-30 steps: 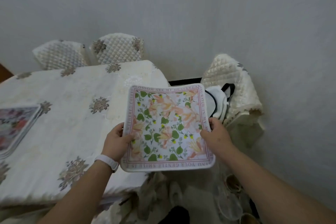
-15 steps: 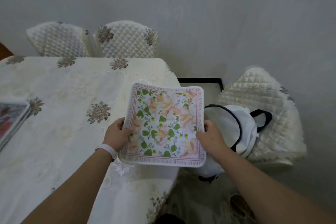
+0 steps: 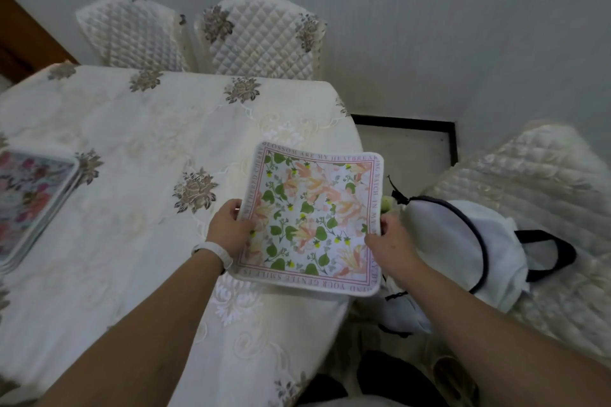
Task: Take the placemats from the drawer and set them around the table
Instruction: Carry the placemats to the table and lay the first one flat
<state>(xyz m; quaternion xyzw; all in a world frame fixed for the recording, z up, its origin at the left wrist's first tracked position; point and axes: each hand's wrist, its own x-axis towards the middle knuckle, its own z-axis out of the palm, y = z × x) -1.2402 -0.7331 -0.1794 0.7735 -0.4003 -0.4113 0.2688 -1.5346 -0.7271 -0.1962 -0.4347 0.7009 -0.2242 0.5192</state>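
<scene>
- At the right-hand end of the tabletop [image 3: 132,241], I hold one square placemat [image 3: 310,218] over the rounded corner, its near right part overhanging the edge.
- My left hand [image 3: 228,228] is closed on the placemat's left edge, thumb on top; a white wristband [image 3: 215,251] sits on that wrist.
- My right hand [image 3: 390,241] is closed on the right edge, thumb on top, fingers underneath and hidden.
- Placemat is roughly level, tilted slightly toward me. I cannot tell whether its far edge touches the cloth yet.
- Progress, my judgement: early to middle. This mat is in hand but not laid. A stack of placemats [image 3: 29,205] lies at the left edge of view, several layers showing at its rim, so most places are still to be set. The drawer is not in view.
- Materials: the held mat looks thin and stiff, smooth-faced, with rounded corners, a white rim, a pink line border carrying printed lettering, and peach flowers with green leaves.
- Tablecloth [image 3: 155,129] is cream, embroidered, with raised grey-brown rosettes and pale scrollwork; soft, likely to shift under a sliding mat.
- Two quilted chair backs [image 3: 258,40] stand at the far side, diamond-stitched, padded.
- Third quilted chair [image 3: 542,195] to my right carries a white fabric bag [image 3: 463,241] with dark trim and straps.
</scene>
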